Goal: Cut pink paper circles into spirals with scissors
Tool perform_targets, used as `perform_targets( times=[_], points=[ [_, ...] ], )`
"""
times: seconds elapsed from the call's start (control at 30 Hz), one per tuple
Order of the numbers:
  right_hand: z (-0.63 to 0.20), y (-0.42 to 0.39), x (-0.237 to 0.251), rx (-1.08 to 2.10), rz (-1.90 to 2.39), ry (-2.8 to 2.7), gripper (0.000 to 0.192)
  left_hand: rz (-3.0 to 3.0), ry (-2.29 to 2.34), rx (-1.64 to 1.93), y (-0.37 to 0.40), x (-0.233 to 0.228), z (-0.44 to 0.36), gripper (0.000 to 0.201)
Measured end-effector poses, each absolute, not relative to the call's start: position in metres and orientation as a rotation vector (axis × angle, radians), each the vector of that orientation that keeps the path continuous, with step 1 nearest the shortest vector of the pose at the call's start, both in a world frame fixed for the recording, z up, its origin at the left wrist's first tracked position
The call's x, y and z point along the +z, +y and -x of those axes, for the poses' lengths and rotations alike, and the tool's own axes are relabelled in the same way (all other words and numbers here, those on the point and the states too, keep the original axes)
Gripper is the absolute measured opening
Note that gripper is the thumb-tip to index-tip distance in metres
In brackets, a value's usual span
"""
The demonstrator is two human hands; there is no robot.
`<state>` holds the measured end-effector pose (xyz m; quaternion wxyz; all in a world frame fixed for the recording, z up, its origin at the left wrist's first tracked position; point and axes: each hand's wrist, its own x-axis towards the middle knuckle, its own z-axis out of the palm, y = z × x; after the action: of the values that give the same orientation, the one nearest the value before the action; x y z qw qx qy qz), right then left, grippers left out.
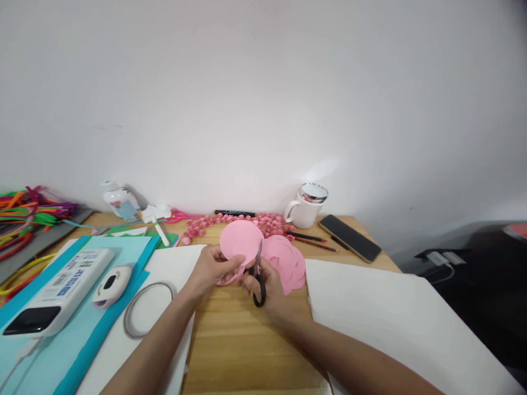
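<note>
My left hand (217,269) pinches a round pink paper disc (239,238) by its lower edge, above the desk. In my right hand (267,288) is a pair of scissors (259,285) with black handles, its blades pointing up along the right edge of the disc. Whether the blades are apart or closed is hard to make out. Behind my right hand lies a pile of pink paper circles (290,260), overlapping one another. A bit of pink paper also shows beneath my left fingers. Many small rolled pink paper pieces (272,224) are spread beyond the disc.
A white mug (307,206) and a phone (349,237) stand and lie at the back right, with pencils (315,243) nearby. White sheets (362,302) flank the wooden desk (242,351). Leftward are a power bank (61,291), a tape ring (130,310), a bottle (121,200) and pipe cleaners (33,211).
</note>
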<state>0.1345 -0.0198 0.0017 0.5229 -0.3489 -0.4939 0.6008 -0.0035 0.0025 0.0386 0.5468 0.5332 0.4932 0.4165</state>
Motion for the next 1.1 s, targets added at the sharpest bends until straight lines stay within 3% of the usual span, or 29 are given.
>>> perform_targets(
  times=[0.67,1.1],
  points=[
    [-0.130,-0.021,-0.012,1.525,0.789,-1.130,0.022,-1.148,1.096,1.086,0.001,0.048,-0.002,0.032],
    [-0.137,-0.014,-0.003,1.348,0.811,-1.217,0.024,-1.178,1.121,1.024,0.000,0.041,-0.002,0.027]
  ],
)
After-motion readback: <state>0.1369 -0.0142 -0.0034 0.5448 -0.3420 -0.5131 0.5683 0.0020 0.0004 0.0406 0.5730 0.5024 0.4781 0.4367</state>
